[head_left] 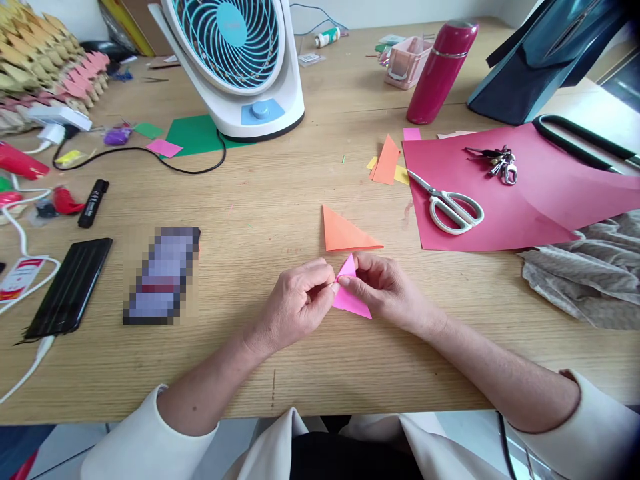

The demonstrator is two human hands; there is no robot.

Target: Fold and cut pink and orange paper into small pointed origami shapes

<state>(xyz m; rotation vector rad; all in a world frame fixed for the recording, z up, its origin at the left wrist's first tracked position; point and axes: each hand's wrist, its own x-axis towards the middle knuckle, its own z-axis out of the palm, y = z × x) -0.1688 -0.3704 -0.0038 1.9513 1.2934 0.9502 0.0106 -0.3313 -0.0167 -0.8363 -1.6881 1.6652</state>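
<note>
1. Far left, back: folded-paper pieces (50,67), cream, yellow, pink, piled up. White power adapter (60,119) in front.
2. Left side: black marker (93,203); below it, black glossy device (70,287), white cable plugged into near end.
3. Smartphone (163,277) right of that, screen pixelated, flat on bench (310,380).
4. Green paper sheet (193,130), partly hidden by fan base; small pink slip (165,147) on its left part.
5. White-and-blue fan (240,67), upright, back of bench.
6. Left hand (303,300): thumb and fingers pinched on pink folded paper (355,303).
7. Orange paper triangle (345,232) flat on bench, just beyond the hands.
8. Pink folded paper: between the hands, over near middle of bench, one point up, wider part toward person.
9. Right hand (387,287): thumb on near face of same paper, fingers behind. Hands close together, both clamped on it.
10. Orange folded piece (387,161) lying across yellow paper (401,175).
11. Pink basket (405,63) at back, magenta flask (443,73) standing beside it.
12. Large dark-pink sheet (500,213); white-handled scissors (457,210), blades together, and keys (500,163) on top.
13. Dark blue bag (540,60) behind sheet; grey cloth (590,273) at its near right edge.
</note>
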